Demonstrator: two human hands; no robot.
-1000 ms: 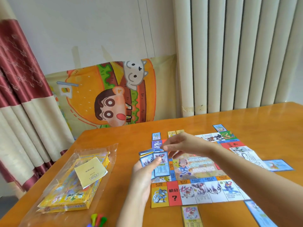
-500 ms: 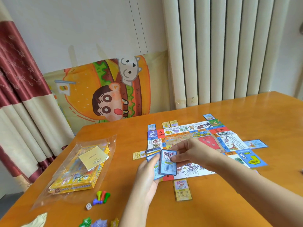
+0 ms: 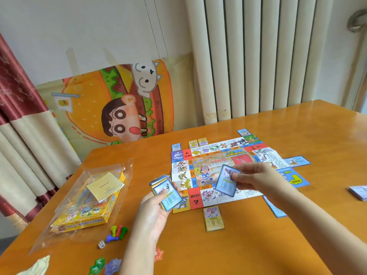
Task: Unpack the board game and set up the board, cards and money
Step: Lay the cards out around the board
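The paper game board (image 3: 206, 161) lies flat in the middle of the wooden table. My left hand (image 3: 156, 205) grips a stack of blue-edged cards (image 3: 165, 190) over the board's near left corner. My right hand (image 3: 256, 178) pinches a single blue card (image 3: 226, 182) above the board's near edge. Several cards lie around the board: a yellow card (image 3: 213, 218) at the front, blue cards (image 3: 275, 208) at the right (image 3: 296, 161), and small ones at the back (image 3: 197, 143). A pile of paper money (image 3: 358, 192) sits at the far right.
The yellow game box (image 3: 89, 207) in a clear plastic bag with a yellow leaflet (image 3: 104, 185) lies at the left. Coloured pawns (image 3: 117, 232), a white die (image 3: 101, 244) and plastic star tokens (image 3: 103, 264) sit near the front edge. A radiator stands behind the table.
My right hand has drawn one card off the stack and carried it right, away from my left hand. The view has tilted down, so more of the near table shows.
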